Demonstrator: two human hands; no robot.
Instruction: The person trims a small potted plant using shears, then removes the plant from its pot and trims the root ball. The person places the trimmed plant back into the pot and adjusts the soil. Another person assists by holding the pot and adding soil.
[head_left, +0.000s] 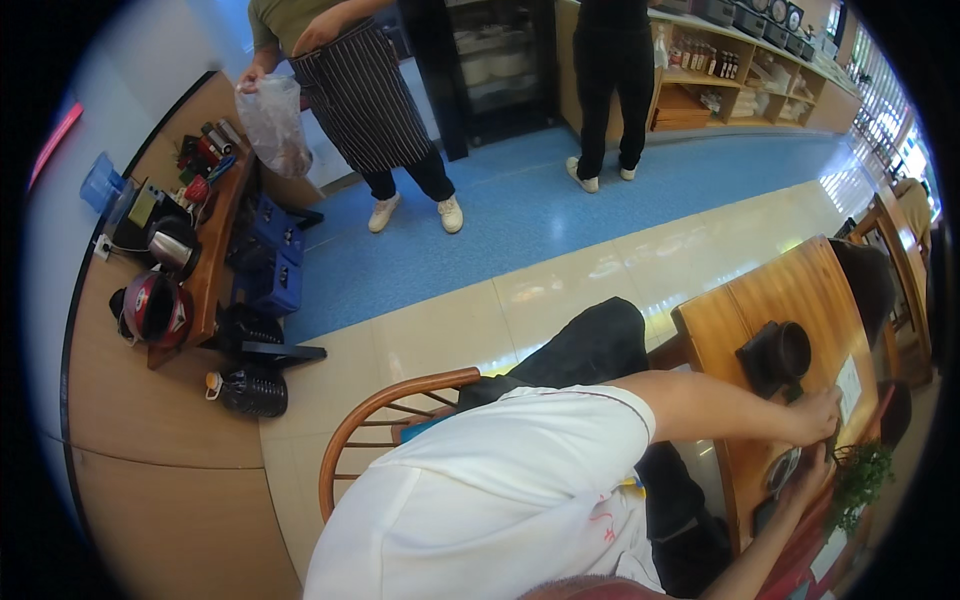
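My left hand (816, 417), at the end of a bare arm from a white short sleeve, is over the wooden table (780, 289), beside a white paper (848, 390). My right hand (808, 474) is just below it, close to a round, clear-looking object (782, 471) and a green potted plant (862, 480). The fingers of both hands are small and partly hidden; whether they hold something between them cannot be told. A dark round container (792, 352) stands on the table beside a flat black item (759, 360). A dark flat object (763, 516) lies near my right forearm.
A person in a striped apron (360, 97) holds a clear plastic bag (276, 127); another in black trousers (611, 90) stands by shelves (705, 79). At left, a side table (214, 262) bears a kettle (174, 244) and helmet (156, 309). A wooden chair (352, 420) is behind me.
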